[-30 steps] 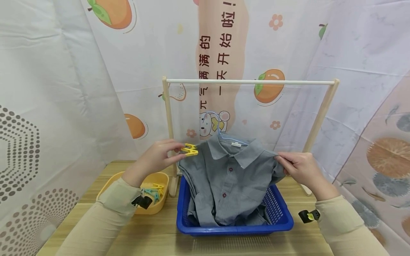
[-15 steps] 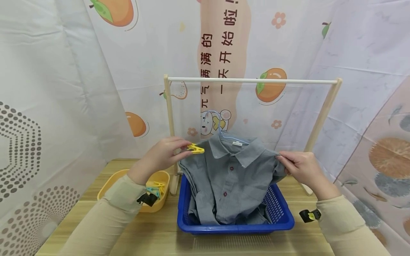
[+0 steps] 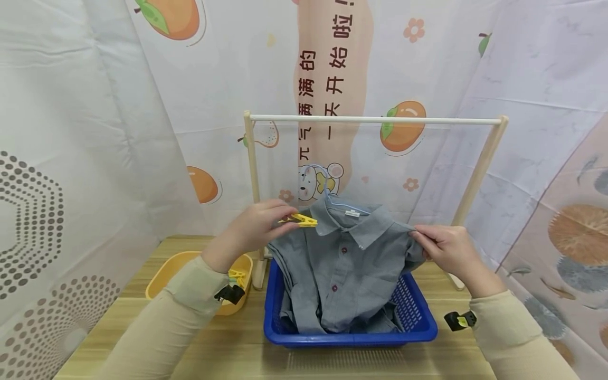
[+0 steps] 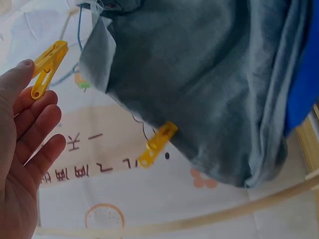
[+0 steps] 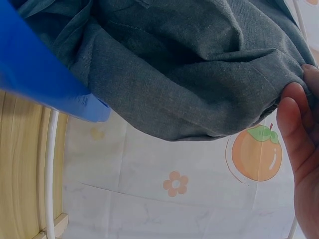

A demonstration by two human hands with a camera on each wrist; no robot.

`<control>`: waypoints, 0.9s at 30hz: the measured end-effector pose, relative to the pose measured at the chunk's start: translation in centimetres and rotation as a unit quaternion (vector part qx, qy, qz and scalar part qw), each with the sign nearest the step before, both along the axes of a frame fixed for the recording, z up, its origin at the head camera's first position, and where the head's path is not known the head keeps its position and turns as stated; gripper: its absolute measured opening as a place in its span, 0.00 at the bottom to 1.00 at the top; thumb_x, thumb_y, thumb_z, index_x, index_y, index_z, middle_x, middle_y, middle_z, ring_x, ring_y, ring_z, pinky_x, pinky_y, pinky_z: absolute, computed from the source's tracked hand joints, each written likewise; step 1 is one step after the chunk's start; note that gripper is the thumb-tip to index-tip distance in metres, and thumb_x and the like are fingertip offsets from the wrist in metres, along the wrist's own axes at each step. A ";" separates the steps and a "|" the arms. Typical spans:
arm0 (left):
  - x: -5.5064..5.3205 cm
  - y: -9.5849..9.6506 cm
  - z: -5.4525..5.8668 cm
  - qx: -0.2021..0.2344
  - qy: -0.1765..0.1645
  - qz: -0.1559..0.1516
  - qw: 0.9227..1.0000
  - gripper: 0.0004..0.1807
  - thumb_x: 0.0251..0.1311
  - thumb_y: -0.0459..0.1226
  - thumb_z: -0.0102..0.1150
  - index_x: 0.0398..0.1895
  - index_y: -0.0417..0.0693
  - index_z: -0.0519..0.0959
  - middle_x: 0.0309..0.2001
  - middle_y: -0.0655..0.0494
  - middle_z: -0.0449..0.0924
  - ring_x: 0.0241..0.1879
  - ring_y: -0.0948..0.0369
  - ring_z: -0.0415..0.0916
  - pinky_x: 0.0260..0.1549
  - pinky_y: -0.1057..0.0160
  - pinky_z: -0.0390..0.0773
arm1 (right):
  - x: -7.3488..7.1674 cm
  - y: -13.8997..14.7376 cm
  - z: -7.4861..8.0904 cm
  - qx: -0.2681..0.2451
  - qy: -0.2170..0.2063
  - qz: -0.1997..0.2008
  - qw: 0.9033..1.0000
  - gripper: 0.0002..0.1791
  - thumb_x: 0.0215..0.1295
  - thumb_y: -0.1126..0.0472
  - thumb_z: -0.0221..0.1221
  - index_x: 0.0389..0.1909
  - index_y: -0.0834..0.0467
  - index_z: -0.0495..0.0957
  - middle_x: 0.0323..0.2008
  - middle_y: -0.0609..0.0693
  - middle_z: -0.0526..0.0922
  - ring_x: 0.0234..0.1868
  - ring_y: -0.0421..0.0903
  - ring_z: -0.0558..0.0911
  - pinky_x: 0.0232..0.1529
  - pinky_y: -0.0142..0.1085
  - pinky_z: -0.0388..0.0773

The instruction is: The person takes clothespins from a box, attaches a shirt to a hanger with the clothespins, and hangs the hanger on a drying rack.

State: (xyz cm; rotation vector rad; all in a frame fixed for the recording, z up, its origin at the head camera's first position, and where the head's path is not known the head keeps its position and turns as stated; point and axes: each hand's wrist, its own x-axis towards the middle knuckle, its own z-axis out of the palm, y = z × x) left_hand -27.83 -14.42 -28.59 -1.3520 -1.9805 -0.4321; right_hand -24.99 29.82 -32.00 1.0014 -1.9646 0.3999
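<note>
A grey button-up shirt (image 3: 366, 274) stands half out of a blue basket (image 3: 351, 339), its collar around a light blue hanger (image 3: 326, 184). My left hand (image 3: 254, 227) pinches a yellow clothespin (image 3: 307, 220) between thumb and fingers, just left of the collar. In the left wrist view this clothespin (image 4: 50, 67) is apart from the cloth. Another yellow clothespin (image 4: 158, 144) is clipped to the shirt's shoulder edge there. On the other side, my right hand (image 3: 448, 248) grips the opposite shoulder; the right wrist view shows thumb and fingers pinching the grey cloth (image 5: 194, 94).
Behind the basket stands a rack with a white bar (image 3: 370, 120) and wooden posts (image 3: 477, 171). A yellow bin (image 3: 166, 272) with clothespins (image 3: 237, 275) sits at left, partly behind my left forearm. Patterned curtains (image 3: 209, 68) surround the wooden table (image 3: 214, 348).
My left hand has moved right with its clothespin, from the shirt's outer shoulder to beside the collar. My right hand keeps its grip in nearly the same place.
</note>
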 end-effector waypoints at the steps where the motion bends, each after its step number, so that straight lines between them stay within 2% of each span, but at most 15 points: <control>1: 0.0 0.3 0.1 -0.001 0.005 -0.001 1.000 0.14 0.59 0.36 0.73 0.46 0.40 0.85 0.41 0.53 0.84 0.34 0.61 0.78 0.33 0.65 0.80 | 0.0 0.0 0.0 0.001 0.000 -0.002 1.000 0.05 0.66 0.63 0.67 0.38 0.58 0.89 0.15 0.37 0.79 0.15 0.28 0.74 0.17 0.30 0.73; 8: 0.5 2.1 0.8 -0.003 0.020 -0.004 1.000 0.16 0.58 0.37 0.75 0.46 0.39 0.85 0.41 0.52 0.84 0.35 0.61 0.78 0.35 0.65 0.81 | -0.2 0.2 -0.1 0.004 0.004 -0.004 1.000 0.05 0.66 0.62 0.66 0.38 0.57 0.89 0.15 0.35 0.78 0.15 0.28 0.73 0.17 0.30 0.73; 18: 0.9 3.6 1.3 -0.011 0.040 -0.009 0.999 0.14 0.59 0.38 0.73 0.45 0.40 0.86 0.40 0.52 0.85 0.37 0.60 0.80 0.37 0.64 0.82 | -0.4 0.2 -0.1 0.002 0.010 0.006 1.000 0.07 0.69 0.60 0.65 0.38 0.58 0.89 0.15 0.36 0.78 0.15 0.28 0.73 0.16 0.30 0.72; 27: 0.8 4.9 1.6 -0.012 0.055 -0.010 0.998 0.13 0.61 0.38 0.73 0.44 0.41 0.86 0.40 0.53 0.85 0.39 0.59 0.81 0.41 0.63 0.82 | -0.2 0.1 0.0 0.007 0.009 -0.003 1.000 0.04 0.66 0.63 0.67 0.38 0.57 0.89 0.15 0.34 0.77 0.15 0.28 0.72 0.17 0.30 0.72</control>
